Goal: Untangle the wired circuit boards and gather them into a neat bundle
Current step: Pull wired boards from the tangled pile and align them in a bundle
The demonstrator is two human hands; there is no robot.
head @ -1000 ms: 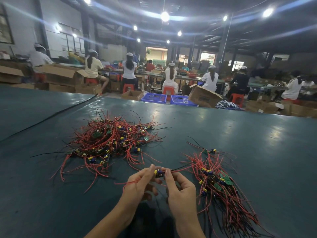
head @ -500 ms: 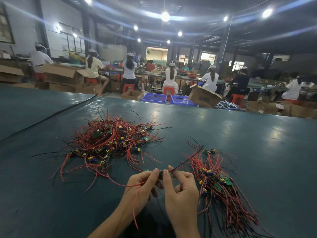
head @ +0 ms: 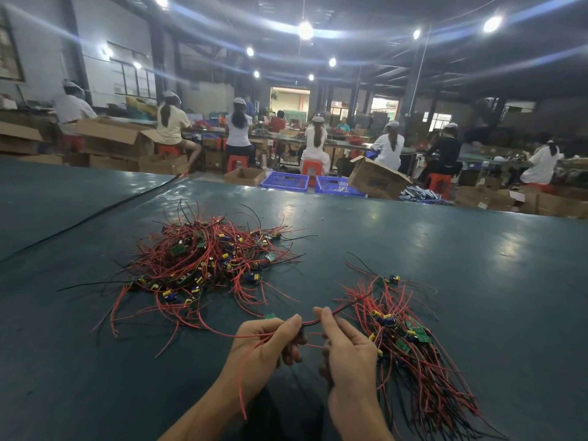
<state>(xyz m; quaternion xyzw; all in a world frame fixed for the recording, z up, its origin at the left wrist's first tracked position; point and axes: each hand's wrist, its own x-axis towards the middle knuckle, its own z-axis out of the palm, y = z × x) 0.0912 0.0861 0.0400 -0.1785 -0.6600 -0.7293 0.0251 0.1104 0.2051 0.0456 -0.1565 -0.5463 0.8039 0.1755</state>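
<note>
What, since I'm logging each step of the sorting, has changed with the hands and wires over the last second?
The hands drew slightly apart: the left hand keeps the small board, while the right hand now pinches its wires, stretched between the fingertips. A red wire now hangs from the left hand. The big tangle and the right-hand pile stayed put.

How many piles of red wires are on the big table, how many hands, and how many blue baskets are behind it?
Wire piles: 2, the tangled pile and the neater bundle
Hands: 2, the left hand and the right hand, both pinching one wire
Blue baskets: 2, the left basket and the right basket
Total: 6
</note>
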